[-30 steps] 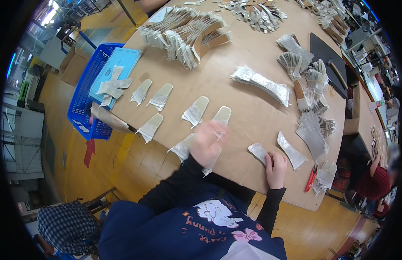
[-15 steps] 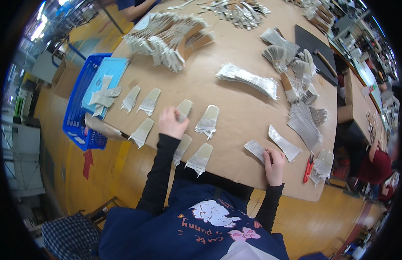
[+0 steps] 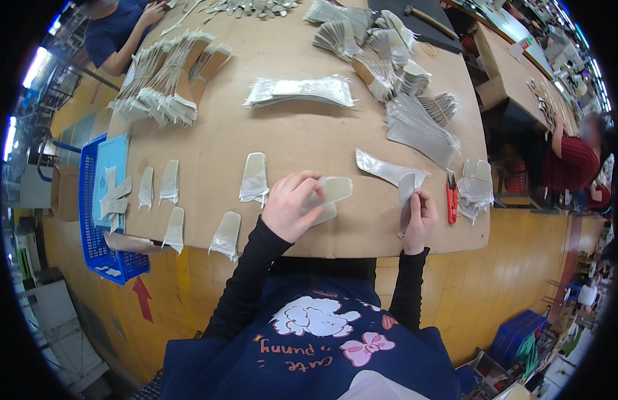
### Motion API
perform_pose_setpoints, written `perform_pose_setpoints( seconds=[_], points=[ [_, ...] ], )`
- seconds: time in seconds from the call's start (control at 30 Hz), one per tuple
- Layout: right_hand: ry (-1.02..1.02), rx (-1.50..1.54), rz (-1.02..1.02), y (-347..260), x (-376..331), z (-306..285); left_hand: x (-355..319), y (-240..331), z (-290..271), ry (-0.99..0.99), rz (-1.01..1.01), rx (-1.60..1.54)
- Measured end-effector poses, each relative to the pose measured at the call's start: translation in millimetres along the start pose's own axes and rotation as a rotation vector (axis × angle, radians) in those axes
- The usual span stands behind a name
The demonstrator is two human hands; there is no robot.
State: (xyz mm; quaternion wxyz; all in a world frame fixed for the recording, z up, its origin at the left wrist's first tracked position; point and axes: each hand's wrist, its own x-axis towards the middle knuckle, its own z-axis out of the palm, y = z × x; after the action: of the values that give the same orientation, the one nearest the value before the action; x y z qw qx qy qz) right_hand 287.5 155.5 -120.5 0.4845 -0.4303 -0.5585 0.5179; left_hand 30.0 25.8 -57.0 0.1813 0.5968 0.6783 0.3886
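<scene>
So the left hand (image 3: 292,207) is lying flat on a pale insole-shaped piece (image 3: 329,193) near the table's (image 3: 289,140) near edge, fingers spread and pressing down on it, not gripping. Only the rounded end of the piece pokes out to the right of the fingers, and there looks to be a second one tucked just under it, hard to tell though.

The right hand (image 3: 419,217) is pinched around a thin grey strip (image 3: 407,200), holding it upright right at the near edge. Just far of it a silvery cut piece (image 3: 389,170) lies flat, and its tip touches or overlaps the strip, can't say which.

Red scissors (image 3: 451,198) sit just right of the right hand, and beside those a small stack (image 3: 475,187) of the same pieces.

To the left of the left hand there's a loose row of single pieces: one (image 3: 254,177) just beside it, another (image 3: 226,235) hanging over the near edge, and a few more (image 3: 163,183) further left. A blue crate (image 3: 99,260) stands off the table's left end with some pieces lying on it.

Farther back: a flat bundle (image 3: 302,91) in the middle, a big fanned pile (image 3: 165,83) on the far left, more fanned piles (image 3: 415,110) on the far right. Another person (image 3: 119,30) in blue is working at the far left corner, and someone in red (image 3: 575,163) sits off to the right.
</scene>
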Motion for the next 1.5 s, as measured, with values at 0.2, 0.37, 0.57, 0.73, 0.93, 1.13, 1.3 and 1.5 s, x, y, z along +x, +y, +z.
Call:
perform_pose_setpoints(
  seconds=[0.2,0.37,0.57,0.73,0.93,1.13,1.3,1.5],
  points=[
    [0.091,0.227,0.01,-4,6,-5,16,13,57,-0.238,0.196,0.15],
    [0.035,0.565,-0.065,-1,-1,-21,-5,23,80,-0.061,0.136,0.203],
    [-0.192,0.188,0.162,-27,-18,-35,-2,19,83,-0.067,-0.2,-0.029],
    [-0.494,-0.478,-0.056,-39,-8,-26,11,13,85,-0.085,-0.393,-0.102],
    [-0.597,-0.609,-0.131,-33,1,-16,21,7,81,-0.188,-0.487,-0.087],
    [-0.588,-0.635,-0.154,-31,9,-17,22,9,83,-0.215,-0.548,-0.029],
    [-0.62,-0.64,-0.171,-30,13,-13,25,13,80,-0.23,-0.554,-0.017],
    [-0.615,-0.688,-0.088,-32,13,-5,25,14,77,-0.228,-0.533,-0.043]
  ],
)
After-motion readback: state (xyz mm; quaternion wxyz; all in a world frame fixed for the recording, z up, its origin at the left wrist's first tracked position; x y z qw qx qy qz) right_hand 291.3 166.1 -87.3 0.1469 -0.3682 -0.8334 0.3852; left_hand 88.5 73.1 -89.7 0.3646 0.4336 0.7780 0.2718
